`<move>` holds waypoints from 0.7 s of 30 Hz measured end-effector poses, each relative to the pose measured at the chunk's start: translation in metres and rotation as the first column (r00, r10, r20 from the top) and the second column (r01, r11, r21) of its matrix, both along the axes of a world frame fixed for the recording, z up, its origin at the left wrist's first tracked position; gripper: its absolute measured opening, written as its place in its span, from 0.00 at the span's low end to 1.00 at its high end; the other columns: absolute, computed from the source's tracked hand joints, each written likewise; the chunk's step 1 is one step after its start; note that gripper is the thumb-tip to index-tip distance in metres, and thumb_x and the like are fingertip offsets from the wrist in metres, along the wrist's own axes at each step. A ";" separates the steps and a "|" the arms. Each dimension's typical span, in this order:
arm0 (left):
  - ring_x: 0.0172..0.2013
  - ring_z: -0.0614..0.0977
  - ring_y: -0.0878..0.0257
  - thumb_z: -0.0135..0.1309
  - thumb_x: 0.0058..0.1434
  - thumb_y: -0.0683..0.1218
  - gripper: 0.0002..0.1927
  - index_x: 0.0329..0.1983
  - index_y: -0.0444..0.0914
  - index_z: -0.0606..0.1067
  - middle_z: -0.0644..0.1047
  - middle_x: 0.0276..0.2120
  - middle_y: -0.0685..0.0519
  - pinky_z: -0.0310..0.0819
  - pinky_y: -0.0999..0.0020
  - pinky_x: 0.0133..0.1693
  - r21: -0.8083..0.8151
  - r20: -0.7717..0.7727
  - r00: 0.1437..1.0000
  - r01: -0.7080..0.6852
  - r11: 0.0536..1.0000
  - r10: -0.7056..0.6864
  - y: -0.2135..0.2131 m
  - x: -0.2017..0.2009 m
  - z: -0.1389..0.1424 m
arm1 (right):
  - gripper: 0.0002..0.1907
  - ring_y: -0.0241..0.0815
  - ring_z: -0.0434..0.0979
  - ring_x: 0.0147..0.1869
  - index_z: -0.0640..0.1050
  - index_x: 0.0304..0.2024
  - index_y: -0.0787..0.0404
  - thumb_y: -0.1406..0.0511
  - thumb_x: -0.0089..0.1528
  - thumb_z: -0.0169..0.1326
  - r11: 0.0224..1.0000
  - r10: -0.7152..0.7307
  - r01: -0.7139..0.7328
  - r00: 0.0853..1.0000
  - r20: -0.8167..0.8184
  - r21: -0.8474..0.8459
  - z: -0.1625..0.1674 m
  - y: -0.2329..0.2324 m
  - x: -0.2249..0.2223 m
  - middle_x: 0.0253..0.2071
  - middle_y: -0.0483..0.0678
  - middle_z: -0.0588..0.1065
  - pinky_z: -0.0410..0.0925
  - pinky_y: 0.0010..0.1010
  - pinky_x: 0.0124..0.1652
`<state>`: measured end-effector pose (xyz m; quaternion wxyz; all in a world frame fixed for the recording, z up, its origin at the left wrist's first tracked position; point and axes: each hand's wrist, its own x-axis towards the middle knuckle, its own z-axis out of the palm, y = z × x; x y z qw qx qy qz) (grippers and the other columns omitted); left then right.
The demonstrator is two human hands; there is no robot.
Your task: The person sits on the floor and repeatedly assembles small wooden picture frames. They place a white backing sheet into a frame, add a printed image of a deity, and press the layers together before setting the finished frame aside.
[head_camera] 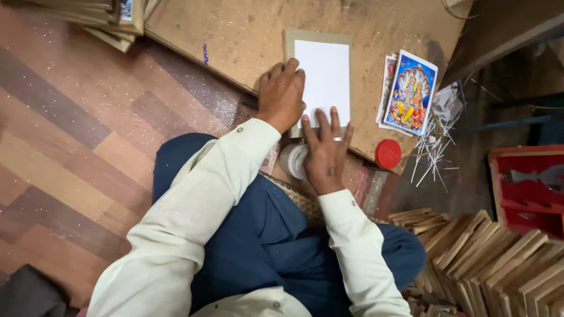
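Both hands are pressing flat on a white sheet (323, 73) that sits on a brown backing board (317, 36) on the worktop (235, 35). Left hand (282, 94) covers its left edge, fingers spread; right hand (325, 154) holds the bottom edge, nothing gripped. Colourful prints (409, 93) and a red lid (388, 154) lie right of the right hand.

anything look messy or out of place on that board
Thin pale sticks lie scattered past the board's right edge, crossing at all angles. The red lid sits off its white jar. Both hands, left and right, press the white sheet, which lies straight.
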<state>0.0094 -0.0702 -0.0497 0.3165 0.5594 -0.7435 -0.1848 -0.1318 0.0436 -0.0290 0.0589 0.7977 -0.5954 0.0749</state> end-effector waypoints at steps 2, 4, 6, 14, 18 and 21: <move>0.56 0.73 0.46 0.71 0.41 0.43 0.27 0.46 0.36 0.78 0.72 0.53 0.48 0.66 0.49 0.54 0.016 0.002 1.000 0.010 1.000 -0.010 0.000 0.001 0.003 | 0.32 0.62 0.55 0.79 0.79 0.63 0.52 0.76 0.56 0.54 1.000 0.003 -0.003 1.000 0.004 0.008 -0.003 -0.001 -0.002 0.67 0.54 0.69 0.42 0.68 0.71; 0.56 0.73 0.46 0.71 0.41 0.44 0.26 0.44 0.36 0.78 0.72 0.54 0.48 0.66 0.49 0.54 0.027 -0.006 1.000 0.015 1.000 -0.015 -0.001 0.001 0.005 | 0.29 0.59 0.56 0.80 0.81 0.54 0.41 0.77 0.56 0.53 1.000 -0.018 0.021 0.987 0.157 -0.016 -0.003 -0.005 -0.012 0.67 0.51 0.70 0.43 0.66 0.73; 0.56 0.73 0.46 0.72 0.41 0.44 0.26 0.44 0.36 0.78 0.72 0.54 0.48 0.66 0.48 0.54 0.042 -0.006 1.000 0.028 0.999 -0.027 0.001 0.002 0.005 | 0.31 0.58 0.56 0.81 0.82 0.52 0.39 0.78 0.57 0.50 0.995 -0.078 0.093 0.937 0.342 -0.028 -0.001 -0.005 -0.027 0.67 0.50 0.70 0.45 0.63 0.75; 0.56 0.73 0.46 0.71 0.40 0.43 0.28 0.47 0.34 0.78 0.71 0.54 0.47 0.66 0.48 0.53 0.012 0.009 1.000 0.002 1.000 -0.002 0.001 -0.001 0.004 | 0.23 0.59 0.57 0.78 0.84 0.56 0.52 0.74 0.60 0.55 0.993 -0.088 0.086 0.996 -0.022 -0.074 -0.006 -0.010 -0.042 0.63 0.52 0.71 0.41 0.65 0.72; 0.58 0.72 0.45 0.71 0.41 0.43 0.27 0.46 0.35 0.78 0.71 0.55 0.47 0.65 0.48 0.55 0.044 -0.006 1.000 0.030 0.999 -0.030 0.000 -0.001 0.005 | 0.19 0.63 0.55 0.78 0.83 0.49 0.44 0.73 0.61 0.56 0.979 -0.164 0.192 0.937 0.307 -0.064 0.003 -0.016 -0.062 0.64 0.53 0.71 0.45 0.61 0.72; 0.57 0.72 0.45 0.71 0.40 0.42 0.27 0.46 0.34 0.78 0.71 0.54 0.46 0.65 0.47 0.55 0.080 -0.014 1.000 0.022 0.997 -0.021 0.000 -0.001 0.004 | 0.23 0.66 0.54 0.79 0.82 0.56 0.50 0.75 0.62 0.54 0.971 -0.164 0.213 0.923 0.348 -0.109 0.009 -0.015 -0.077 0.68 0.57 0.68 0.46 0.62 0.73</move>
